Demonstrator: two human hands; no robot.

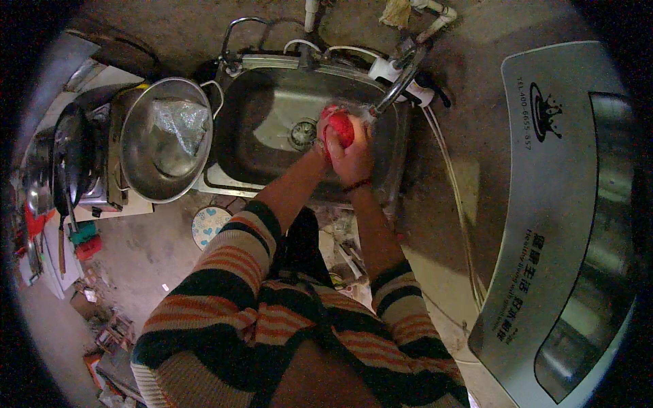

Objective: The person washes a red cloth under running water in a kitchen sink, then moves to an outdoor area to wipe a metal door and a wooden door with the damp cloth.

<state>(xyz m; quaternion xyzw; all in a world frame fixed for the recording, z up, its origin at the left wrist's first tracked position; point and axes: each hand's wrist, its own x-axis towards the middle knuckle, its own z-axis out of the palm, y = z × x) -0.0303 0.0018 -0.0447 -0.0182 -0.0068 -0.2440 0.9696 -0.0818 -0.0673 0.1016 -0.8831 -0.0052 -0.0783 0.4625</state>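
A wet red rounded object (pixel 342 128), too blurred to name exactly, sits between my two hands over the right part of the stainless-steel sink (pixel 240 148). My right hand (pixel 356 155) wraps it from the near right side, a dark bead bracelet at the wrist. From the left, my left hand (pixel 323 135) grips the same object, its fingers partly hidden behind it and the right hand. Just above my hands, the metal faucet spout (pixel 393 97) points down at them, and water splashes at its mouth. The drain strainer (pixel 304 133) lies left of the hands.
Left of the sink, a large metal basin (pixel 166 171) holds a shiny silvery sheet (pixel 186 122). Beyond it, a dark wok (pixel 69 153) rests by a stove (pixel 99 194). A round patterned stool (pixel 210 227) stands below. At right is a grey appliance panel (pixel 525 194) bearing writing.
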